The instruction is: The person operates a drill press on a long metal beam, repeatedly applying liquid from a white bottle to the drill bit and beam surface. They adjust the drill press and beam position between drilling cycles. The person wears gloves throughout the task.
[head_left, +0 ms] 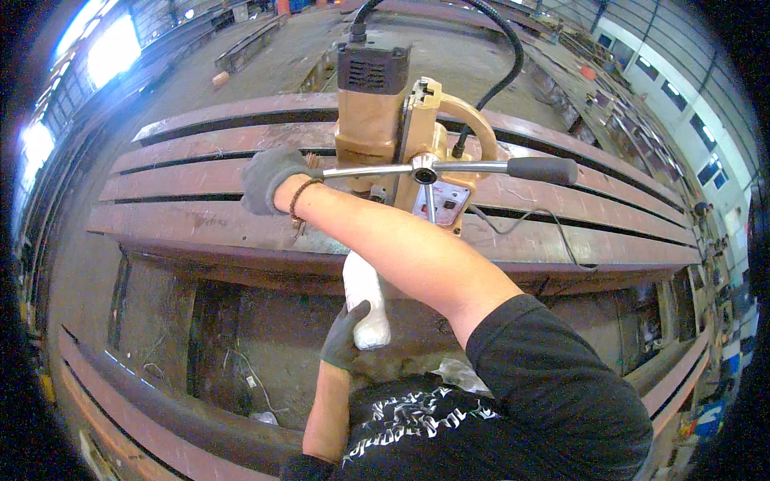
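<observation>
The right hand [271, 178] is gripping a feed handle left of the magnetic drill [393, 136], while the left hand [346, 333] is clasping an upright white bottle [365, 301] below it.

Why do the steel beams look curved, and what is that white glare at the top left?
In the head view, the fisheye lens bends the straight rusty beams toward the rim and blackens the corners; the windows are blown out white by daylight; the drill and both gloved hands look sharp.
</observation>
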